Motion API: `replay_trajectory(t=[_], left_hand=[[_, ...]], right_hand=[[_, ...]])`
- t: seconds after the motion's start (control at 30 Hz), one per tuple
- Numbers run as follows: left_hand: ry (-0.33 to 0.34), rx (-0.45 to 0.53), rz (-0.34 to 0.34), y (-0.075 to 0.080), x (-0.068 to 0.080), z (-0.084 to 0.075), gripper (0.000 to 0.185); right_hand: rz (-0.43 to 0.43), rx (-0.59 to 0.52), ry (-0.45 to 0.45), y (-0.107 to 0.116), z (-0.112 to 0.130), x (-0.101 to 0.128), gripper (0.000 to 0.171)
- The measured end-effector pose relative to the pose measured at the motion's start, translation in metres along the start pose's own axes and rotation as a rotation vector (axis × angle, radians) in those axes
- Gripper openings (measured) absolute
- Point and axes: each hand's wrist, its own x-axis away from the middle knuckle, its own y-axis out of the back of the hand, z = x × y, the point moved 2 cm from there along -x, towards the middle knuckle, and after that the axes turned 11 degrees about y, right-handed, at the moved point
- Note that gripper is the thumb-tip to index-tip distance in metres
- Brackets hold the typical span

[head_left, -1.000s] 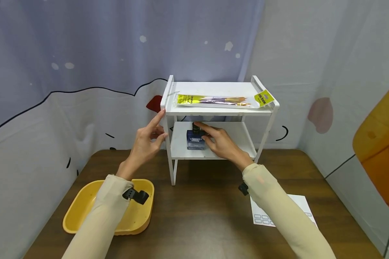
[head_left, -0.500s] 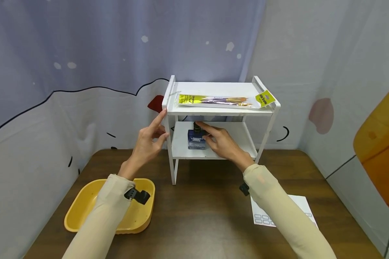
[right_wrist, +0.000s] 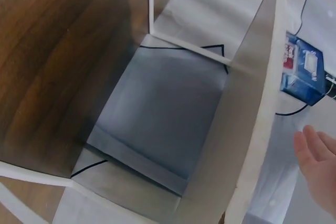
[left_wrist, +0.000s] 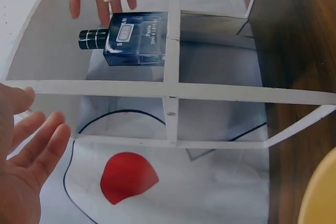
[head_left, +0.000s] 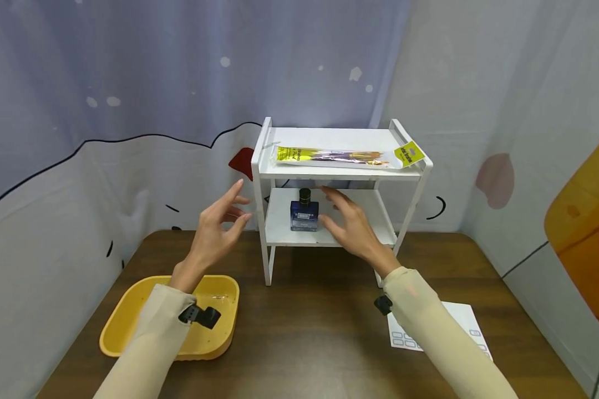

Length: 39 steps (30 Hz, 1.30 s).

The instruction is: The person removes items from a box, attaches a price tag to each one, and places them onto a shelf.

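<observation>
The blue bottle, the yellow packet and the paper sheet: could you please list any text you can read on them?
Blue perfume bottle on the lower shelf: label shows a partial "S…N" and small print, seemingly "55ml"; the rest is too blurred.
Yellow packet on the top shelf: print too small to read.
Paper sheet on the table: only small boxes, no legible words.

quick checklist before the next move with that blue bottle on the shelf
1. Blue bottle upright on lower shelf: ok.
2. Black cap on the bottle: ok.
3. Right hand off the bottle, fingers open: ok.
4. Left hand clear of the rack post, holding nothing: ok.
5. Yellow packet lying flat on top shelf: ok.
6. Rack feet all firm on the table: cannot tell.
</observation>
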Motion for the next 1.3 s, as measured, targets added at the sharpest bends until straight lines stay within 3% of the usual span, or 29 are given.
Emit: replay_trajectory(t=[0.23,0.33,0.43,0.6,0.83,0.97,1.2,1.3], left_hand=[[0.019,-0.154,-0.058,0.022,0.033,0.000,0.066],[0.040,-0.216,-0.099,0.038,0.050,0.002,0.065],[0.074,-0.261,-0.093,0.056,0.068,0.007,0.067],[0.133,-0.319,-0.061,0.083,0.099,0.019,0.067],[0.231,-0.366,-0.083,0.112,0.139,0.044,0.059],[0.253,-0.374,-0.072,0.122,0.159,0.065,0.052],[0.435,-0.398,0.034,0.130,0.187,0.102,0.043],[0.470,-0.397,0.057,0.132,0.195,0.114,0.043]], right_hand=[[-0.124,-0.055,0.108,-0.002,0.026,0.008,0.051],[-0.134,-0.112,0.152,-0.011,0.042,0.010,0.048],[-0.113,-0.167,0.191,-0.024,0.056,0.011,0.046],[-0.031,-0.246,0.199,-0.047,0.071,0.013,0.045],[0.122,-0.288,0.182,-0.087,0.092,0.015,0.046],[0.218,-0.310,0.165,-0.110,0.101,0.013,0.049],[0.405,-0.303,0.117,-0.143,0.110,-0.003,0.057],[0.470,-0.283,0.115,-0.155,0.113,-0.010,0.058]])
